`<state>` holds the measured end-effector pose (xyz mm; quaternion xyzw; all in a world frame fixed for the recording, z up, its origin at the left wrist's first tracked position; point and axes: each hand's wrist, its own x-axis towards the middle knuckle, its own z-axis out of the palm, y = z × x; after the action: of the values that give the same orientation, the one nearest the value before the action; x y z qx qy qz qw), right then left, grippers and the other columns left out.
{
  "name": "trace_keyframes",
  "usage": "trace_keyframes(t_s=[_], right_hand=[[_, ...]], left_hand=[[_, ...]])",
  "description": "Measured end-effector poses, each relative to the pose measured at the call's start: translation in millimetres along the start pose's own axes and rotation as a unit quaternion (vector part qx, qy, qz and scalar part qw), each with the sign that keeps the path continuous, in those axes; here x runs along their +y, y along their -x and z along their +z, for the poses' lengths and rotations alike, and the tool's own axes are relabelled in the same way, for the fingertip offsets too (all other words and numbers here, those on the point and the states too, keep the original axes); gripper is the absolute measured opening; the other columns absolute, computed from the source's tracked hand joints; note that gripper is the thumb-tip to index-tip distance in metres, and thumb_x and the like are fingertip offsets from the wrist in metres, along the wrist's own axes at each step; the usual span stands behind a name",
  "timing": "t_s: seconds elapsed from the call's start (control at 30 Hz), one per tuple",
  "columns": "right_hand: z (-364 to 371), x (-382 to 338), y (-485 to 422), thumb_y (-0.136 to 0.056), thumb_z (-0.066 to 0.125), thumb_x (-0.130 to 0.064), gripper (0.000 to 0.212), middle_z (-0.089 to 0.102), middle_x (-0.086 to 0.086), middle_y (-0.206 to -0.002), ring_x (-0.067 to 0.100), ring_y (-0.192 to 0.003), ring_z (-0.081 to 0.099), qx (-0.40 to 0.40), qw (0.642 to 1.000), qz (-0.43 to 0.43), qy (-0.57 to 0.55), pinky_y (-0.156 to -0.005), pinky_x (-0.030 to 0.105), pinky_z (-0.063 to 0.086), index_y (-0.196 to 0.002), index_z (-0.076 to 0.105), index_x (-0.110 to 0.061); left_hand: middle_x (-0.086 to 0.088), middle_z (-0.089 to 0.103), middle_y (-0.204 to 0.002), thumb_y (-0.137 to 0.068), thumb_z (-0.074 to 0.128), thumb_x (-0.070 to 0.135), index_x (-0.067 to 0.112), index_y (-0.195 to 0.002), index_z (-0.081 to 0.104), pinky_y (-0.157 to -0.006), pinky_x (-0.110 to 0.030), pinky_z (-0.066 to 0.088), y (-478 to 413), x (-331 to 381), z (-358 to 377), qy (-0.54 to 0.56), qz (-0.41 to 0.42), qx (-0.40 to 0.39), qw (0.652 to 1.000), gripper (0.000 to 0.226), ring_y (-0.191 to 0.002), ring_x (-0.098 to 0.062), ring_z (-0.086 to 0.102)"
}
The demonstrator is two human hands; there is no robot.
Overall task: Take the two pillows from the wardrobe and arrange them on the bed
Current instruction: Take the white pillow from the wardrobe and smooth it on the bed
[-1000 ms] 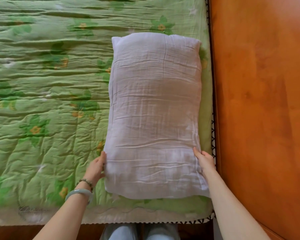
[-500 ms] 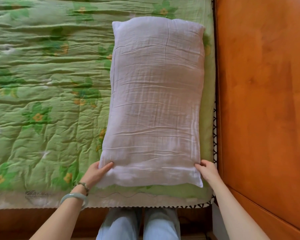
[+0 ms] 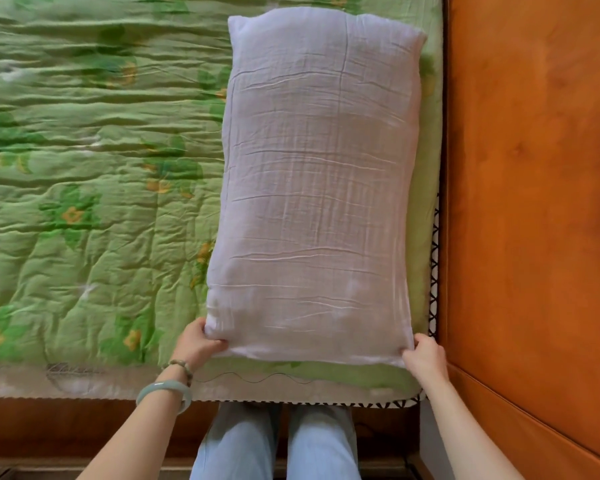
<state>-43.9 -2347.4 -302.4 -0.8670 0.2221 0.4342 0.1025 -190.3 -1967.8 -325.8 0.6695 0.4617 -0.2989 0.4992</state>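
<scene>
**Both hands grip the near corners of a pillow on the bed**

The pale lilac pillow lies lengthwise on the green floral quilt, just beside the wooden headboard. A second ago the hands lay against its long sides. Now the left hand clamps the corner farther from the headboard and the right hand pinches the corner nearest it, probably a final straightening. No second pillow or wardrobe is in view. Some fingertips hide under fabric, and the quilt far from the headboard is blurred
</scene>
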Motion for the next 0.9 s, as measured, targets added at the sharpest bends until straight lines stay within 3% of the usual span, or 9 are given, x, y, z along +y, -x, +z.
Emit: trace_keyframes(t_s=[0.07, 0.13, 0.23, 0.33, 0.4, 0.47, 0.57, 0.77, 0.9], right_hand=[[-1, -8, 9, -0.081, 0.055, -0.005, 0.042, 0.057, 0.019, -0.12, 0.035, -0.104, 0.055, 0.075, 0.996, -0.055, 0.012, -0.083, 0.04, 0.048, -0.123, 0.053, -0.009], [-2, -20, 20, -0.08, 0.06, -0.012, 0.06, 0.044, 0.022, -0.138, 0.038, -0.124, 0.042, 0.179, 0.965, -0.175, 0.08, -0.099, 0.048, 0.039, -0.138, 0.042, -0.007], [16, -54, 41, -0.083, 0.056, -0.031, 0.066, 0.029, 0.025, -0.15, 0.04, -0.138, 0.027, 0.261, 0.877, -0.369, 0.163, -0.112, 0.055, 0.02, -0.143, 0.039, -0.011], [60, -87, 51, -0.083, 0.051, -0.045, 0.069, 0.014, 0.012, -0.155, 0.031, -0.145, 0.006, 0.227, 0.793, -0.517, 0.228, -0.114, 0.054, 0.008, -0.146, 0.037, -0.019], [82, -101, 43, -0.08, 0.059, -0.047, 0.071, 0.024, 0.012, -0.155, 0.03, -0.143, 0.012, 0.226, 0.758, -0.535, 0.296, -0.112, 0.054, 0.017, -0.142, 0.044, -0.015], [90, -100, 22, -0.081, 0.058, -0.051, 0.067, 0.04, 0.014, -0.149, 0.03, -0.138, 0.024, 0.237, 0.748, -0.527, 0.327, -0.108, 0.051, 0.026, -0.139, 0.049, -0.019], [93, -81, -15, -0.086, 0.049, -0.055, 0.061, 0.035, 0.016, -0.151, 0.031, -0.137, 0.026, 0.237, 0.737, -0.553, 0.309, -0.112, 0.047, 0.023, -0.14, 0.046, -0.029], [63, -28, -26, -0.091, 0.024, -0.063, 0.069, 0.009, 0.019, -0.158, 0.037, -0.144, 0.016, 0.222, 0.851, -0.375, 0.294, -0.116, 0.054, 0.01, -0.152, 0.011, -0.032], [21, -29, -6, -0.094, 0.017, -0.062, 0.071, 0.002, 0.021, -0.157, 0.042, -0.145, 0.011, 0.249, 0.912, -0.264, 0.188, -0.112, 0.065, 0.013, -0.153, 0.012, -0.023]], left_hand=[[-0.014, 0.061, -0.121, -0.055, 0.076, 0.022, 0.009, -0.128, 0.047, -0.094, -0.049, 0.049, 4, 7, 3, -0.058, 0.012, 0.024, 0.998, 0.08, -0.113, -0.034, 0.058], [-0.015, 0.042, -0.146, -0.066, 0.072, 0.037, 0.011, -0.148, 0.026, -0.107, -0.051, 0.035, 11, 11, 2, -0.2, 0.074, 0.126, 0.969, 0.097, -0.132, -0.035, 0.042], [-0.019, 0.035, -0.152, -0.08, 0.05, 0.05, 0.012, -0.149, 0.028, -0.113, -0.058, 0.021, 25, 24, 19, -0.356, 0.31, 0.241, 0.848, 0.083, -0.14, -0.035, 0.031], [-0.016, 0.032, -0.155, -0.091, 0.049, 0.051, 0.015, -0.15, 0.032, -0.114, -0.061, 0.02, 28, 39, 64, -0.442, 0.482, 0.19, 0.732, 0.071, -0.144, -0.033, 0.026], [-0.011, 0.034, -0.155, -0.092, 0.053, 0.05, 0.013, -0.149, 0.038, -0.113, -0.06, 0.025, 16, 43, 79, -0.494, 0.498, 0.159, 0.695, 0.07, -0.144, -0.032, 0.03], [-0.008, 0.034, -0.155, -0.095, 0.046, 0.054, 0.018, -0.148, 0.04, -0.113, -0.06, 0.023, -6, 33, 76, -0.515, 0.467, 0.149, 0.703, 0.064, -0.143, -0.03, 0.031], [-0.005, 0.028, -0.158, -0.096, 0.036, 0.061, 0.027, -0.15, 0.034, -0.116, -0.058, 0.016, -37, 10, 64, -0.54, 0.451, 0.124, 0.7, 0.064, -0.146, -0.026, 0.024], [-0.008, 0.029, -0.158, -0.097, 0.018, 0.065, 0.03, -0.152, 0.024, -0.114, -0.064, 0.014, -25, -21, 30, -0.531, 0.354, 0.126, 0.759, 0.066, -0.149, -0.024, 0.014], [-0.003, -0.001, -0.164, -0.097, 0.012, 0.063, 0.035, -0.155, 0.006, -0.113, -0.068, 0.007, -1, -22, -2, -0.489, 0.345, 0.17, 0.783, 0.064, -0.15, -0.027, 0.0]])
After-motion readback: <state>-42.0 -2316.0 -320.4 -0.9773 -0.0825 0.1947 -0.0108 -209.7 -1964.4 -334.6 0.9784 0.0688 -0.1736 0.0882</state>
